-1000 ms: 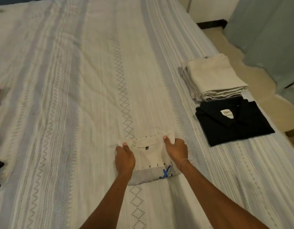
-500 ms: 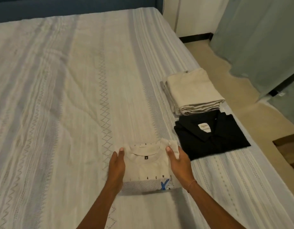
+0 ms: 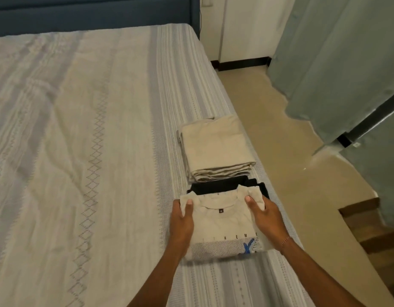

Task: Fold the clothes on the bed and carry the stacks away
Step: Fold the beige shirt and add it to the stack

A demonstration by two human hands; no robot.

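Observation:
A folded white T-shirt [image 3: 225,229] with a blue and grey print lies over the folded black shirt [image 3: 216,186], of which only the far edge shows. My left hand [image 3: 181,220] grips the T-shirt's left side, thumb on top. My right hand [image 3: 263,214] grips its right side the same way. Just beyond stands a stack of folded cream clothes [image 3: 216,149], near the right edge of the bed [image 3: 80,151].
The striped bedspread stretches left and away to a dark blue headboard [image 3: 92,16]. Right of the bed is beige floor [image 3: 287,156], a grey-green curtain [image 3: 347,63] and a wooden step [image 3: 375,229].
Both hands have carried the white T-shirt from the middle of the bed to the right and onto the black shirt. The view has swung right with it.

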